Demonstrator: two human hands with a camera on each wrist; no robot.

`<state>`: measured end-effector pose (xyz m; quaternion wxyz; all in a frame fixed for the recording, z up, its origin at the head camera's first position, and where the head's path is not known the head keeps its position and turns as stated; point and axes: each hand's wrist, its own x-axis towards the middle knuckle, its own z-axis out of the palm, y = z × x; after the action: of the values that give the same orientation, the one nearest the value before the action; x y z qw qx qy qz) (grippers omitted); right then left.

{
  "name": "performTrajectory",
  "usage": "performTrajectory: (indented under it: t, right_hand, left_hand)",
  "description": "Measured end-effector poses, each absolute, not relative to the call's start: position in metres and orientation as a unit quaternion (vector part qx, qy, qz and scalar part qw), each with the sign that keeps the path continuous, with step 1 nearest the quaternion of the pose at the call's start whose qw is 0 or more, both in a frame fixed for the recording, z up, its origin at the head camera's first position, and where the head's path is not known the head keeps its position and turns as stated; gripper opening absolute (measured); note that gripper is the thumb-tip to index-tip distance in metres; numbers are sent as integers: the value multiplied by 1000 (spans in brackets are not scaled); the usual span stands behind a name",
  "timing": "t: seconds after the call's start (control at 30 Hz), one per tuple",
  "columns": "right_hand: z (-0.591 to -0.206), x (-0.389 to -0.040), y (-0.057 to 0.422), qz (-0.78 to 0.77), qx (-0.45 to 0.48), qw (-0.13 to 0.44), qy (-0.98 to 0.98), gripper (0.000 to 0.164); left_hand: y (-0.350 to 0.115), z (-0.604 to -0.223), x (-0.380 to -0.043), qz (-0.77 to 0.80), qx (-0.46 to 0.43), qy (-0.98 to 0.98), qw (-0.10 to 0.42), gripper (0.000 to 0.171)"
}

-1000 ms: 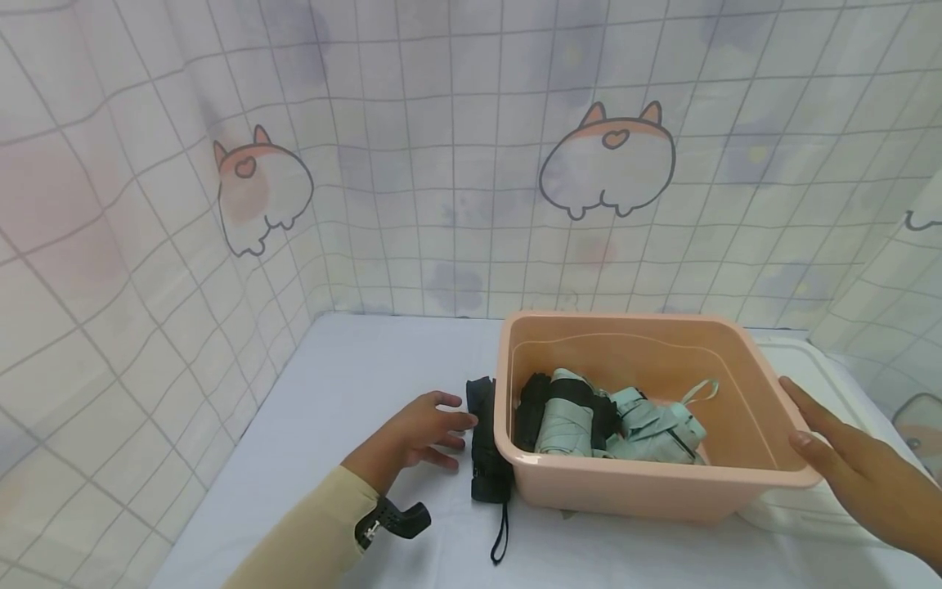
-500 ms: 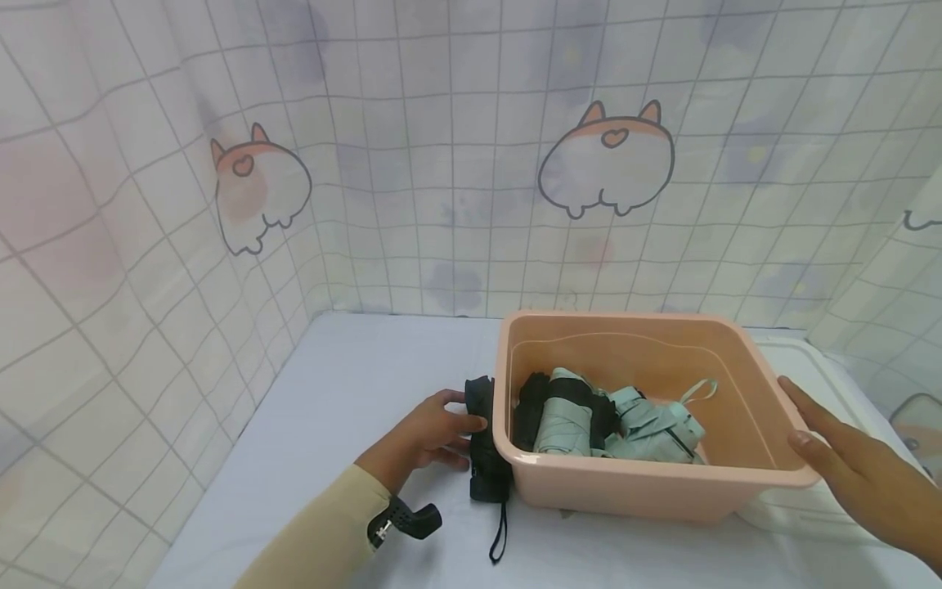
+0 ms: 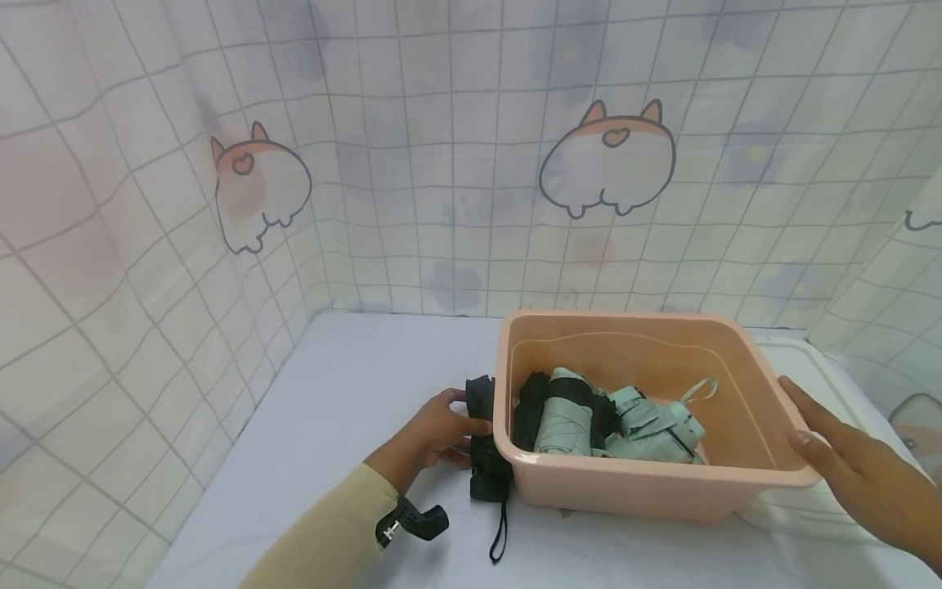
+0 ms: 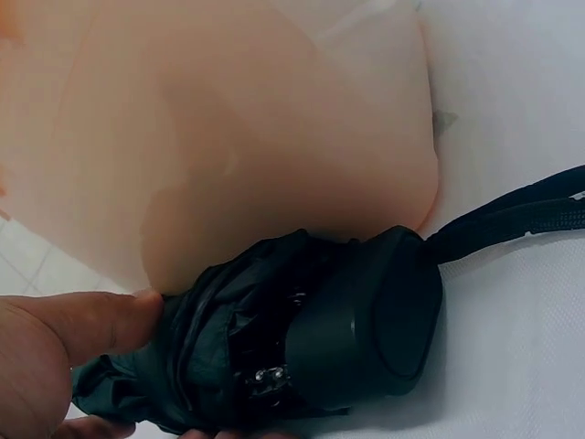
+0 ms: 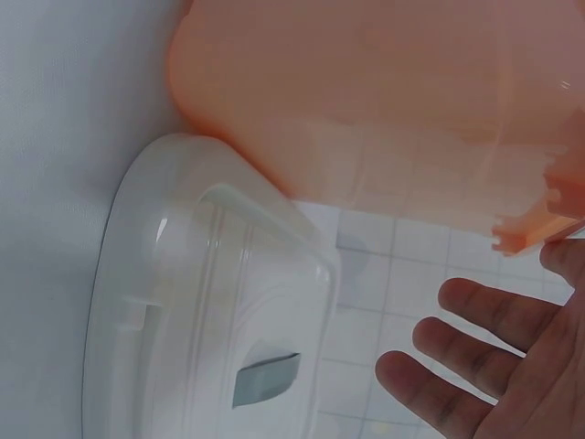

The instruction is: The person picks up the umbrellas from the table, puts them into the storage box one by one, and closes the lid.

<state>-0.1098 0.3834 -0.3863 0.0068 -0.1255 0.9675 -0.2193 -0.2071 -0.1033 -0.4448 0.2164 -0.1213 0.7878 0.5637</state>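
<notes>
A black folded umbrella (image 3: 491, 478) with a wrist loop lies on the table against the left outer side of a peach plastic bin (image 3: 625, 495). My left hand (image 3: 432, 433) holds the umbrella about its middle. In the left wrist view the thumb (image 4: 114, 325) is on one side of the black cloth and fingertips show along the other. At the bin's right rim, my right hand (image 3: 861, 466) rests with its fingers extended. Inside the bin lie a pale green folded umbrella (image 3: 565, 425) with a black band, another pale green one (image 3: 658, 429), and black folded cloth (image 3: 530, 413).
A white plastic lid (image 5: 228, 302) with a grey-green latch is right of the bin, partly hidden beneath its overhang. The white-covered table (image 3: 353, 368) extends to the left. Grid-patterned curtains (image 3: 412, 164) with cartoon animals hang behind and at both sides.
My left hand has moved right, from beside the black umbrella to a hold around it, with its thumb now over the cloth. The right hand and the bin have stayed in place.
</notes>
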Motion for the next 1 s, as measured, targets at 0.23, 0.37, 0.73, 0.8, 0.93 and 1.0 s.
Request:
performTrajectory:
  t: [0.23,0.37,0.73,0.8,0.93,1.0]
  right_hand:
    - [-389,-109,384,-224,-131,4,966,64]
    - [-388,-110,385,-223,-126,7,967,65]
    - [-387,-112,387,-219,-105,19,970,68]
    - [-388,-113,388,-218,-102,21,970,68]
    - [-388,-114,388,-216,-103,15,971,68]
    - [-388,-114,387,-218,-105,13,970,68]
  left_hand:
    - [-100,-449,-208,564,-132,787,213,88]
    - [-97,-450,-208,563,-138,789,204,88]
    - [-91,-447,-207,558,-127,800,180,90]
    - [-91,-447,-206,553,-128,804,176,90]
    - [-94,-452,-206,545,-128,810,173,89]
    - [-97,-455,-208,541,-127,812,175,89]
